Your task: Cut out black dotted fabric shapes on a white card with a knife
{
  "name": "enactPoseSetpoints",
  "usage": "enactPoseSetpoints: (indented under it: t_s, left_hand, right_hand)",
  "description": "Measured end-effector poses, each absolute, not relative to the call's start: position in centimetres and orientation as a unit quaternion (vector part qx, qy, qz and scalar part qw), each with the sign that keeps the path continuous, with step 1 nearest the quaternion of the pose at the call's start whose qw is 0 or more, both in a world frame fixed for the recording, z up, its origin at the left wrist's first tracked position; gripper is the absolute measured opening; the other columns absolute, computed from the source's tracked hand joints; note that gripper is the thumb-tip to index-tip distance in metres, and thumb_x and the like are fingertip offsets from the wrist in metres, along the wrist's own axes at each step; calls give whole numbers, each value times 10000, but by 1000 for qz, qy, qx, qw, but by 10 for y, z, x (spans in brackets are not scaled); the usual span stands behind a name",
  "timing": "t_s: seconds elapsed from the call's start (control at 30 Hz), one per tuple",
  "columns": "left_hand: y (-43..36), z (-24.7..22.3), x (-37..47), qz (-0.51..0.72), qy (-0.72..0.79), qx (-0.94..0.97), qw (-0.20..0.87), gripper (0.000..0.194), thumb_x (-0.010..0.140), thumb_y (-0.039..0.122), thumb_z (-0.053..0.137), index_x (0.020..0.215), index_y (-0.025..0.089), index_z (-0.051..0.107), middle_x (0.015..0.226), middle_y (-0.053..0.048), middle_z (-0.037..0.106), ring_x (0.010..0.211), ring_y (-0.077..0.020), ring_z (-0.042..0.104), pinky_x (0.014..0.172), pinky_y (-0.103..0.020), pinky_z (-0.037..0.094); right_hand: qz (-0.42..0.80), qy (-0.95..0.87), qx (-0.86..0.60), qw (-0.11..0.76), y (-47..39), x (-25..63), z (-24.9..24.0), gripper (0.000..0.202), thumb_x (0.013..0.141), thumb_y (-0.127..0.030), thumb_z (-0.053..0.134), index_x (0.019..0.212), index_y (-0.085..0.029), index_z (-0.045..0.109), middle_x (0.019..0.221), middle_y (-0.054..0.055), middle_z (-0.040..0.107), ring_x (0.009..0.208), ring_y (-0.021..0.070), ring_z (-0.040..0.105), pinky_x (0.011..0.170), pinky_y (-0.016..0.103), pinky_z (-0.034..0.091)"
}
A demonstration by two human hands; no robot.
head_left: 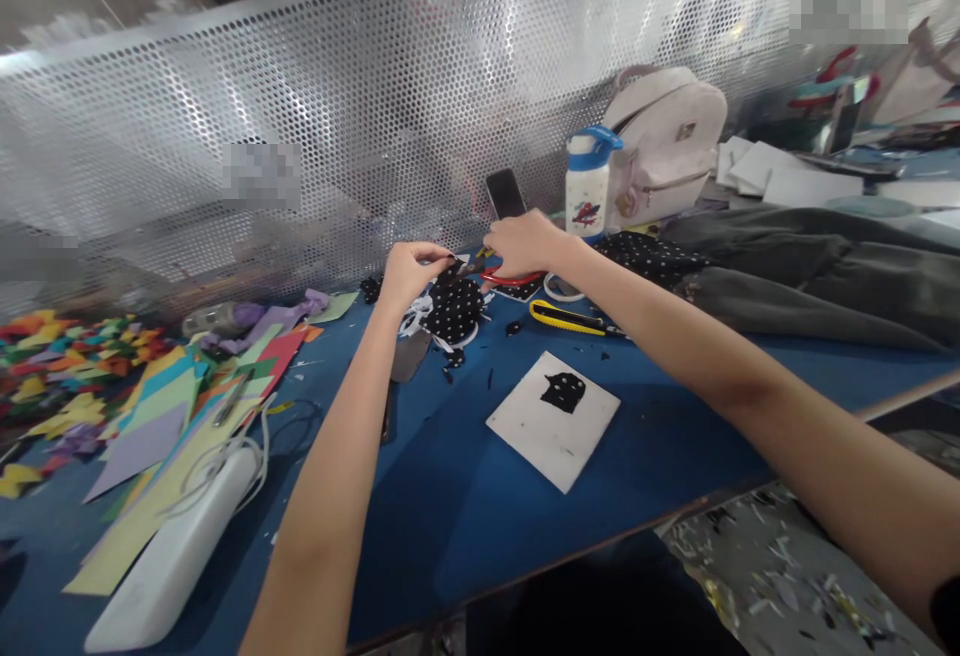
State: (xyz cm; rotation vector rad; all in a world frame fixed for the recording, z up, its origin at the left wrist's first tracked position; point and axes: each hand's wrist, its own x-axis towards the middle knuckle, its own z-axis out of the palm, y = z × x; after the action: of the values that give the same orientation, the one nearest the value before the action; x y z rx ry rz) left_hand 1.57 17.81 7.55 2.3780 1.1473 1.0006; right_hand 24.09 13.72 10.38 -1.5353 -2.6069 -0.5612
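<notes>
My left hand (409,274) pinches a small dark piece of fabric (454,264) between thumb and fingertips. My right hand (521,242) is closed round red-handled scissors (514,280), whose blades point left at that piece. Below them lies a bundle of black fabric with white dots (454,312), with small black scraps around it. Nearer to me, a white square tile (538,441) carries a cut black dotted scrap (564,392). A yellow box cutter (568,317) rests on the blue table (442,476), to the right of the bundle.
A phone (505,193) leans against the perforated metal screen (360,106). Beside it stand a blue-lidded bottle (587,186) and a pale backpack (671,141). Dark cloth (825,276) covers the right side. Coloured paper strips (154,436) and a white power strip (176,556) lie at left.
</notes>
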Motion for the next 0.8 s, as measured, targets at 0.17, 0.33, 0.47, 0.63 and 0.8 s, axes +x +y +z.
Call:
enactPoseSetpoints:
  t_s: [0.17, 0.33, 0.47, 0.63, 0.8]
  left_hand:
    - [176, 77, 18, 344, 399, 837, 149, 266, 965, 339, 612, 1156, 155, 620, 1172, -75, 632, 997, -220, 645, 855, -405, 555]
    - [173, 79, 19, 344, 400, 837, 143, 262, 965, 345, 613, 1138, 149, 626, 1145, -72, 643, 978, -213, 652, 844, -399, 558]
    - [172, 79, 19, 336, 400, 842, 137, 258, 965, 345, 612, 1135, 151, 629, 1149, -71, 642, 977, -213, 651, 842, -395, 559]
    - [174, 77, 17, 329, 399, 846, 131, 266, 963, 339, 614, 1153, 152, 621, 1164, -74, 634, 991, -218, 647, 848, -403, 557]
    - [177, 76, 15, 324, 401, 847, 126, 263, 966, 340, 610, 1153, 156, 621, 1165, -75, 634, 987, -215, 647, 847, -400, 558]
  right_hand:
    - [-186, -846, -499, 28, 135, 238, 106, 634, 820, -635, 533, 1155, -112, 665, 1154, 201, 659, 1012, 345, 618, 740, 363, 434]
    - [-184, -845, -502, 26, 134, 239, 107, 574, 845, -579, 520, 1163, -127, 675, 1136, 187, 673, 995, 327, 622, 744, 360, 430]
    - [-182, -844, -503, 27, 134, 239, 107, 581, 826, -586, 544, 1148, -124, 686, 1116, 188, 680, 987, 331, 627, 735, 358, 423]
    - [-180, -844, -504, 26, 135, 240, 107, 609, 815, -628, 547, 1132, -128, 692, 1072, 178, 693, 969, 331, 632, 716, 349, 417]
    - [-179, -847, -499, 22, 137, 241, 105, 635, 815, -660, 535, 1123, -125, 683, 1090, 186, 685, 994, 336, 628, 740, 360, 430]
